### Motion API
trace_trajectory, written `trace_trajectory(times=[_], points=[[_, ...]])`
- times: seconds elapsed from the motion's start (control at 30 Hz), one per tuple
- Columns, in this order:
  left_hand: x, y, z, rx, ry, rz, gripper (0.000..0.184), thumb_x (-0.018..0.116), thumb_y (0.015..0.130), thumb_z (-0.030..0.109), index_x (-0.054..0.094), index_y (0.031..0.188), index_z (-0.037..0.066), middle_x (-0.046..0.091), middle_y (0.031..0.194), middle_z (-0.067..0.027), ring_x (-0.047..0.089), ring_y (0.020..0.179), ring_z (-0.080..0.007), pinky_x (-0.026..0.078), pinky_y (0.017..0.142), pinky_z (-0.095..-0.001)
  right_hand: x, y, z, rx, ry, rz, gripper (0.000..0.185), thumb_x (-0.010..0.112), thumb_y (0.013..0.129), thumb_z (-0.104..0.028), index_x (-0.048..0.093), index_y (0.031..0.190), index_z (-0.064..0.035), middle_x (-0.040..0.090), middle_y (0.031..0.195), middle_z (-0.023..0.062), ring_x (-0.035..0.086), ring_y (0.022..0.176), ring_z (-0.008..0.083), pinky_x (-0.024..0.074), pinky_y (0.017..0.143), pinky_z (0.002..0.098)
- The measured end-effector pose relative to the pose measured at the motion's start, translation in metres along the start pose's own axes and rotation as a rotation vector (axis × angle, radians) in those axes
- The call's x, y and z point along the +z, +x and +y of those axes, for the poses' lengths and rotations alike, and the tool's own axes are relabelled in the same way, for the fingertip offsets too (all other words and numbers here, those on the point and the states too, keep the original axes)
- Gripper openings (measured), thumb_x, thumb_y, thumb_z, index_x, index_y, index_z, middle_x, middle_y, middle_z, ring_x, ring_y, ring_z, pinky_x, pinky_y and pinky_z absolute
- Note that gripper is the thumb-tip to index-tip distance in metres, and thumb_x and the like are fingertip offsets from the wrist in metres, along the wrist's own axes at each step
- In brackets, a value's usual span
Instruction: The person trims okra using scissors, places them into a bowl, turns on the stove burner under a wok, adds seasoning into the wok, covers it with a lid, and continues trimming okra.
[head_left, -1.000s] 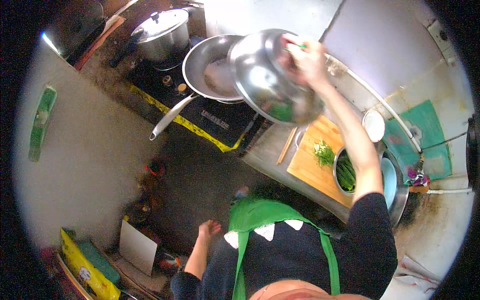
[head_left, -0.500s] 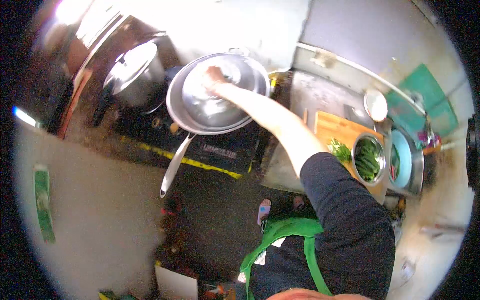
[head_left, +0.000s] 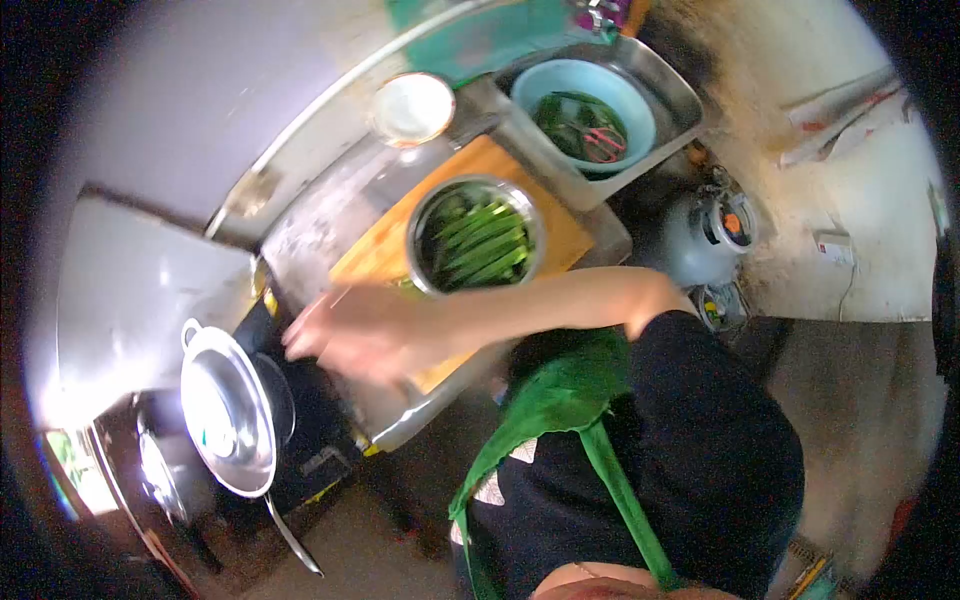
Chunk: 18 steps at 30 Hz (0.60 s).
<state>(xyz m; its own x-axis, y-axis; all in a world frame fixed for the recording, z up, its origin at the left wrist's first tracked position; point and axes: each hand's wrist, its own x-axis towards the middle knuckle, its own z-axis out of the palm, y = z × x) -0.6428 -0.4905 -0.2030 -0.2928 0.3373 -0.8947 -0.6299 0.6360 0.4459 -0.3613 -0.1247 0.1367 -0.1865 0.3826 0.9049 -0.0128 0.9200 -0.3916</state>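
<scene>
My right hand (head_left: 355,330), blurred by motion, is over the near left side of the wooden board (head_left: 375,245) with nothing visible in it; its fingers look loosely apart. Beside my forearm, a metal bowl (head_left: 415,225) holds long green vegetables (head_left: 485,245) on the board. At the lower left, the long-handled pan (head_left: 270,485) sits on the black stove (head_left: 320,455) with the shiny metal lid or basin (head_left: 225,405) on it. My left hand is out of view.
A light blue basin (head_left: 640,110) with greens and something pink stands in the metal sink (head_left: 680,95). A white bowl (head_left: 412,110) is behind the board. A gas cylinder (head_left: 700,240) stands right; a pot (head_left: 165,470) is far left.
The shiny metal piece was carried onto the pan, and my right hand has let it go and come over the board. The view has swung right; my left hand is no longer seen.
</scene>
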Motion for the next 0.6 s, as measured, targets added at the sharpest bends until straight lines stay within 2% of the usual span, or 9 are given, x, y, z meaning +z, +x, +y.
trace_trajectory(times=[0.03, 0.13, 0.17, 0.2, 0.23, 0.27, 0.4, 0.47, 0.6], points=[[0.024, -0.005, -0.003, 0.027, 0.028, -0.01, 0.015, 0.053, 0.089, 0.012, 0.06, 0.089, -0.001, 0.064, 0.08, -0.0125, 0.061, 0.076, -0.0203, 0.05, 0.071, -0.033, -0.078, -0.022, 0.004, 0.327, -0.048, -0.142, 0.031, 0.061, 0.075, 0.001, 0.054, 0.104, -0.0058, 0.06, 0.087, 0.0086, 0.06, 0.079, 0.0251, 0.0489, 0.065, 0.0359], [0.099, -0.006, -0.034, 0.175, 0.007, -0.047, 0.015, 0.053, 0.089, 0.011, 0.06, 0.09, -0.001, 0.064, 0.08, -0.0122, 0.061, 0.076, -0.0194, 0.05, 0.071, -0.0318, -0.267, -0.124, 0.082, 0.583, -0.686, -0.13, 0.016, 0.059, 0.079, -0.003, 0.057, 0.095, -0.0079, 0.061, 0.076, 0.0099, 0.061, 0.068, 0.0254, 0.0482, 0.061, 0.0372], [0.128, -0.011, -0.044, 0.247, 0.002, -0.093, 0.015, 0.053, 0.089, 0.011, 0.061, 0.091, -0.001, 0.064, 0.08, -0.012, 0.061, 0.076, -0.0191, 0.05, 0.071, -0.0314, -0.327, -0.155, 0.106, 0.86, -0.728, -0.275, 0.013, 0.058, 0.079, -0.002, 0.056, 0.092, -0.0032, 0.061, 0.075, 0.0108, 0.061, 0.069, 0.0266, 0.0487, 0.06, 0.037], [0.196, -0.057, -0.037, 0.303, 0.074, -0.135, 0.014, 0.053, 0.089, 0.011, 0.061, 0.091, -0.001, 0.064, 0.08, -0.0119, 0.061, 0.076, -0.0188, 0.05, 0.071, -0.031, -0.38, -0.185, 0.125, 0.996, -0.791, -0.388, 0.016, 0.057, 0.077, -0.003, 0.055, 0.093, -0.0028, 0.062, 0.078, 0.0143, 0.062, 0.072, 0.0315, 0.0489, 0.062, 0.0407], [0.261, -0.113, -0.021, 0.369, 0.466, -0.221, 0.013, 0.055, 0.089, 0.009, 0.06, 0.094, -0.002, 0.064, 0.079, -0.0094, 0.059, 0.072, -0.0158, 0.049, 0.067, -0.0273, -0.421, -0.218, 0.146, 1.128, -0.849, -0.509, 0.018, 0.055, 0.075, -0.003, 0.055, 0.093, -0.0024, 0.063, 0.082, 0.0177, 0.062, 0.075, 0.0363, 0.0492, 0.064, 0.0445], [0.349, -0.193, 0.006, 0.481, 0.84, -0.291, 0.013, 0.056, 0.088, 0.007, 0.06, 0.097, -0.002, 0.063, 0.077, -0.0069, 0.058, 0.068, -0.0128, 0.047, 0.064, -0.0236, -0.443, -0.234, 0.165, 1.139, -0.818, -0.52, 0.018, 0.055, 0.075, -0.003, 0.055, 0.093, -0.0024, 0.063, 0.082, 0.0177, 0.062, 0.075, 0.0363, 0.0492, 0.064, 0.0445], [0.536, -0.276, -0.002, 0.639, 0.951, -0.502, 0.014, 0.055, 0.09, 0.009, 0.061, 0.093, -0.003, 0.063, 0.076, -0.0061, 0.056, 0.064, -0.01, 0.046, 0.061, -0.0238, -0.468, -0.285, 0.212, 1.294, -0.867, -0.895, 0.048, 0.056, 0.075, -0.004, 0.042, 0.119, 0.006, 0.063, 0.083, 0.0224, 0.064, 0.078, 0.0362, 0.0503, 0.064, 0.0446], [0.617, -0.278, -0.009, 0.673, 0.991, -0.559, 0.014, 0.056, 0.09, 0.01, 0.062, 0.091, -0.002, 0.064, 0.075, -0.0068, 0.057, 0.065, -0.0099, 0.047, 0.06, -0.0238, -0.47, -0.32, 0.238, 1.114, -0.913, -0.973, 0.071, 0.06, 0.073, -0.001, 0.024, 0.133, 0.0079, 0.061, 0.082, 0.0206, 0.062, 0.071, 0.0326, 0.0503, 0.06, 0.0412], [0.76, -0.209, -0.009, 0.785, 1.132, -0.589, 0.017, 0.058, 0.087, 0.015, 0.062, 0.092, 0.0, 0.064, 0.072, -0.0098, 0.062, 0.068, -0.0129, 0.049, 0.062, -0.0285, -0.514, -0.283, 0.234, 1.301, -0.592, -0.912, 0.066, 0.061, 0.068, -0.007, 0.036, 0.129, 0.004, 0.061, 0.083, 0.0222, 0.062, 0.07, 0.036, 0.0487, 0.057, 0.0419]])
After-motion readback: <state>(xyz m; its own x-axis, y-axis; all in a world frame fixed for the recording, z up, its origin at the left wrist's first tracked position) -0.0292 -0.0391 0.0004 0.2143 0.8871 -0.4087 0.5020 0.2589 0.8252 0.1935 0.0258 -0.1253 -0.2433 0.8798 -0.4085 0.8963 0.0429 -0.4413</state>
